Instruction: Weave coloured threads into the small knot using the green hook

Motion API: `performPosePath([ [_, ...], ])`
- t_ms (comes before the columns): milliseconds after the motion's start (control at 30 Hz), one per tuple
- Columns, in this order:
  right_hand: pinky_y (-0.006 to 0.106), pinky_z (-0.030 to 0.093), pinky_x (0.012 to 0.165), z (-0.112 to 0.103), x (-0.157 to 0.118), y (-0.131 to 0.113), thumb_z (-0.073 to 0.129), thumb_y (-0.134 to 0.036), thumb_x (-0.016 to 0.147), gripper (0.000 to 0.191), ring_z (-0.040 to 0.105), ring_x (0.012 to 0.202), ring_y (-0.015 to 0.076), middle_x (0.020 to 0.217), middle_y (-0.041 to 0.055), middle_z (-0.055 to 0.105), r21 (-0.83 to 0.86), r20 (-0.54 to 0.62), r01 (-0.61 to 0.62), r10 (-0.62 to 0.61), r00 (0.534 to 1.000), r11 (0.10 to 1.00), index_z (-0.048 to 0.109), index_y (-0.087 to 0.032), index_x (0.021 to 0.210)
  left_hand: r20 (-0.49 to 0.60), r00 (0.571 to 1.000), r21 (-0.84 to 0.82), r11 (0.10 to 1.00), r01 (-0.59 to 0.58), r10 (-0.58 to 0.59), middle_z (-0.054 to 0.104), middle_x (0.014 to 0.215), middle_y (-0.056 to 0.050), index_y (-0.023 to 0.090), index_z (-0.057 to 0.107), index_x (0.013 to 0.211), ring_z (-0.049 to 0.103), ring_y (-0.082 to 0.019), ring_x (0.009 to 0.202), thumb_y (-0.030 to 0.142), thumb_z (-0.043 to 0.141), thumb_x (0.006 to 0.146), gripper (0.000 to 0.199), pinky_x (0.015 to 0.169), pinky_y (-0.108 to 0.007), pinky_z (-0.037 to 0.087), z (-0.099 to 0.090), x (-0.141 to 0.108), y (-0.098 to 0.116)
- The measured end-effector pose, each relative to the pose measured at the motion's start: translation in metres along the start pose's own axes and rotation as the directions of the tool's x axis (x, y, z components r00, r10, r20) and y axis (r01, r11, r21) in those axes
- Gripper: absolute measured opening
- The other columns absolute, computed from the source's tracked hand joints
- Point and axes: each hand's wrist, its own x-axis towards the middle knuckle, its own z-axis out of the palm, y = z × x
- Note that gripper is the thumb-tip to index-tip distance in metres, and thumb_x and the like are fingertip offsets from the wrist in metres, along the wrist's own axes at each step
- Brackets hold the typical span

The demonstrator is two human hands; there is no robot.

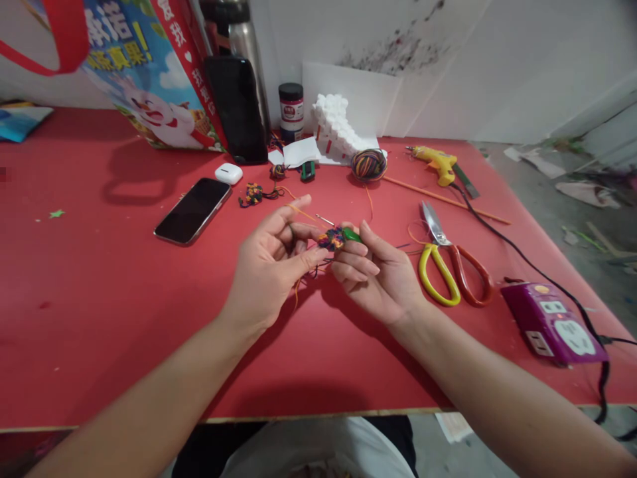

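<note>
Between thumb and fingers, my left hand [271, 262] pinches a small multicoloured crochet piece [330, 239]. An orange yarn strand runs over the fingers of that hand. My right hand [375, 269] grips a crochet hook by its green handle [352, 235], close against the piece. The hook's thin metal tip [324, 219] points up and left, above the stitches. Loose dark and orange yarn ends hang below the left fingers. Both hands are over the middle of the red table [134, 318].
Scissors [440, 255], a glue gun [438, 164] and a purple power strip [552, 322] with cables lie right. A yarn ball [369, 164] and another crochet piece [253, 194] lie behind my hands. Left are a phone [193, 211], earbud case [229, 174] and bag [159, 79].
</note>
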Motion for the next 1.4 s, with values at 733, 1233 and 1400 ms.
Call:
performPosePath([
  [733, 0.011, 0.035, 0.042, 0.000, 0.000, 0.002, 0.039, -0.026, 0.116, 0.049, 0.029, 0.039, 0.0013, 0.059, -0.0071, 0.044, 0.035, -0.039, -0.027, 0.028, 0.999, 0.999, 0.073, -0.011, 0.083, 0.045, 0.987, -0.143, 0.977, 0.157, -0.152, 0.071, 0.082, 0.006, 0.018, 0.072, 0.126, 0.066, -0.008, 0.076, 0.001, 0.091, 0.064, 0.068, 0.073, -0.018, 0.055, -0.002, 0.005, -0.006],
  [1233, 0.018, 0.036, 0.047, -0.008, -0.004, 0.009, 0.080, -0.029, 0.092, 0.013, 0.033, 0.045, 0.0032, 0.064, -0.0059, 0.055, -0.208, 0.080, 0.121, -0.106, 0.991, 0.971, 0.079, -0.016, 0.091, -0.002, 0.997, -0.063, 0.995, 0.077, -0.077, 0.073, 0.082, 0.005, 0.016, 0.072, 0.124, 0.069, -0.009, 0.078, 0.005, 0.091, 0.066, 0.062, 0.075, -0.019, 0.059, -0.005, 0.008, -0.004],
  [1400, 0.021, 0.034, 0.049, -0.006, -0.007, 0.011, 0.087, -0.034, 0.086, 0.019, 0.037, 0.045, 0.0029, 0.062, -0.0060, 0.058, -0.281, 0.113, 0.192, -0.166, 0.980, 0.940, 0.079, -0.017, 0.088, -0.009, 0.996, -0.017, 0.996, 0.085, -0.085, 0.075, 0.076, 0.005, 0.015, 0.071, 0.125, 0.071, -0.010, 0.071, 0.008, 0.095, 0.061, 0.068, 0.071, -0.022, 0.060, -0.005, 0.010, -0.001],
])
